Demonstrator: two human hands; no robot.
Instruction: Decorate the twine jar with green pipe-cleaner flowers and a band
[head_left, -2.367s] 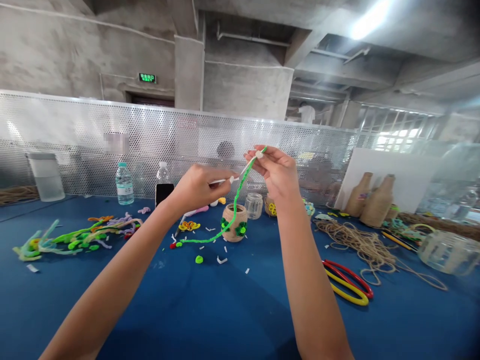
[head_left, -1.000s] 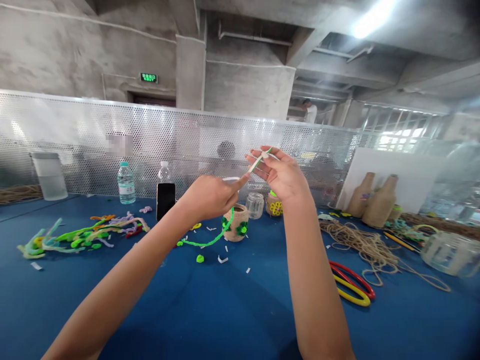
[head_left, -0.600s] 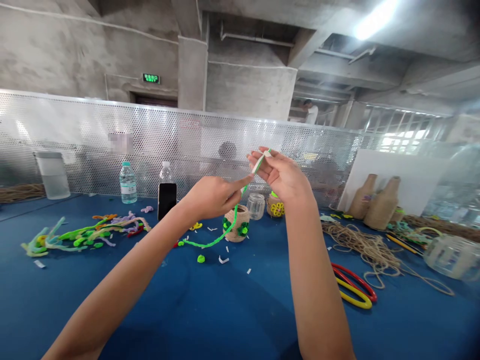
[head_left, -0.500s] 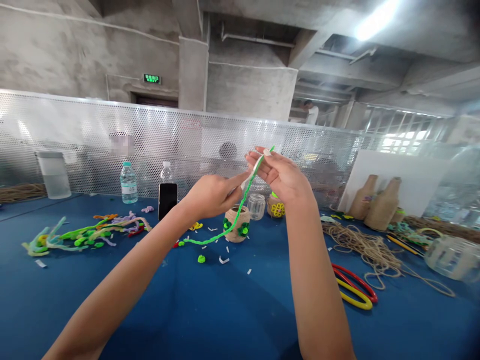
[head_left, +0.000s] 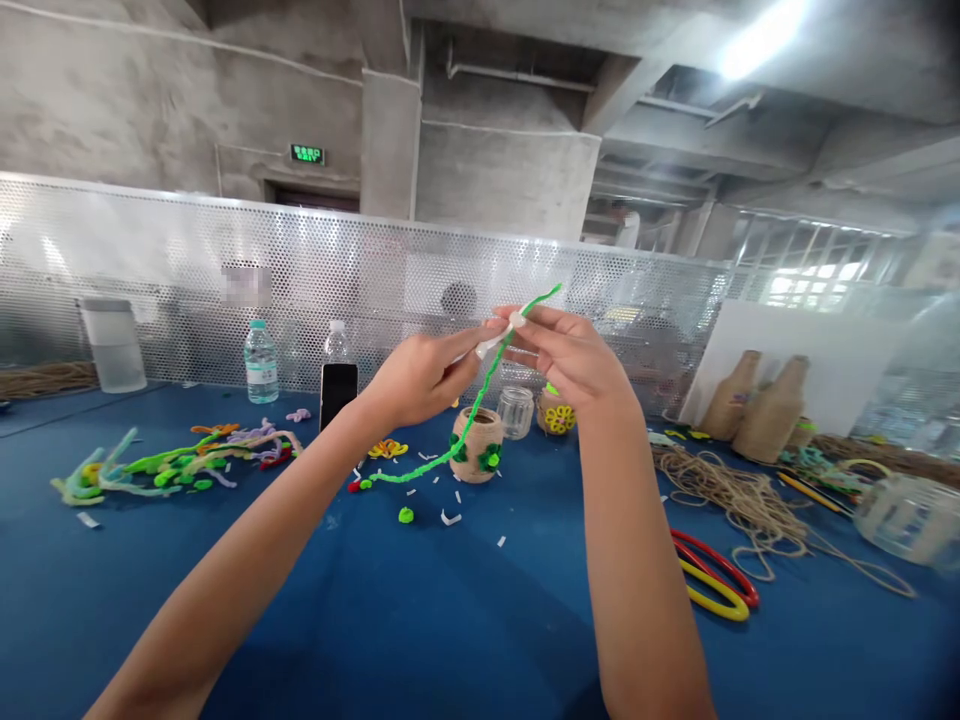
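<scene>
A long green pipe cleaner (head_left: 487, 380) hangs from my right hand (head_left: 574, 360), which pinches it between thumb and fingers. Its upper tip sticks out past the fingers, and its lower end lies on the table. My left hand (head_left: 420, 380) is closed on a soft white strip (head_left: 491, 345) that reaches to the right fingertips; what the strip is made of I cannot tell. Below the hands, a twine-wrapped jar (head_left: 478, 455) with green decorations stands upright, partly crossed by the pipe cleaner. A small green curl (head_left: 406, 515) lies in front of it.
Colourful pipe cleaners (head_left: 169, 465) are heaped left, near a phone (head_left: 339, 395) and a water bottle (head_left: 261, 365). Behind stand a glass jar (head_left: 515, 412) and a jar with a yellow flower (head_left: 557, 415). Right are loose twine (head_left: 724, 495), red-and-yellow handles (head_left: 716, 590) and twine-covered bottles (head_left: 772, 415).
My right fingers have slid down along the green pipe cleaner, so more of its tip sticks out above them. The white strip is now shorter between my hands, which are closer together.
</scene>
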